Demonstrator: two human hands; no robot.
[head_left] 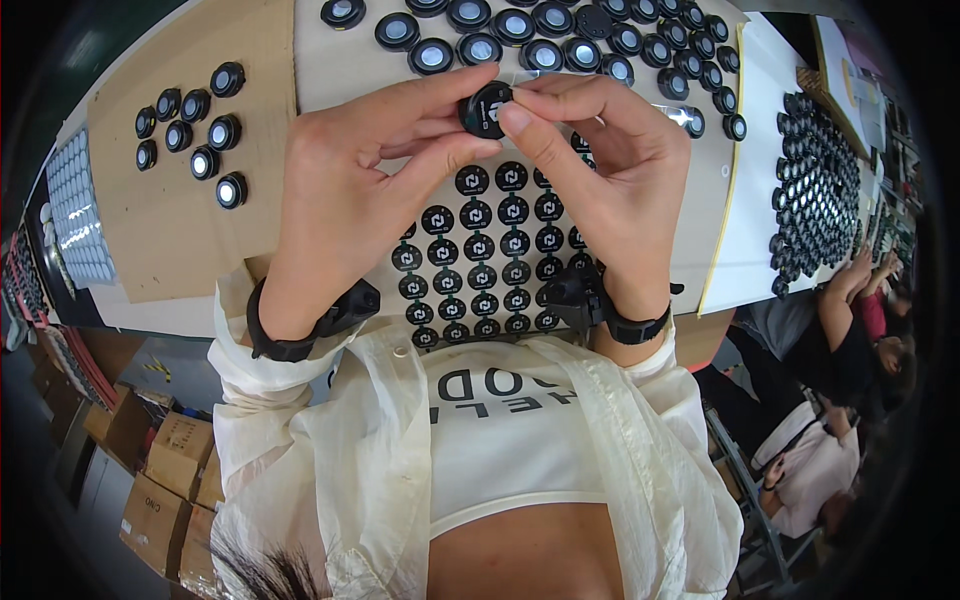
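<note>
A small round black disc part [486,108] is pinched between both hands above the bench. My left hand [350,190] grips it from the left with thumb and fingers. My right hand [605,165] holds it from the right, thumb pressed on its face. Under the hands lies a sheet of round black stickers [480,255] with white marks, in rows. Both wrists wear black bands.
Round black lens-like parts [560,30] lie in rows at the far edge, and a smaller group [195,125] on brown cardboard at left. A tray of white discs [75,205] sits far left. More black parts [810,190] lie at right, where other people sit. Cardboard boxes [160,470] stand on the floor.
</note>
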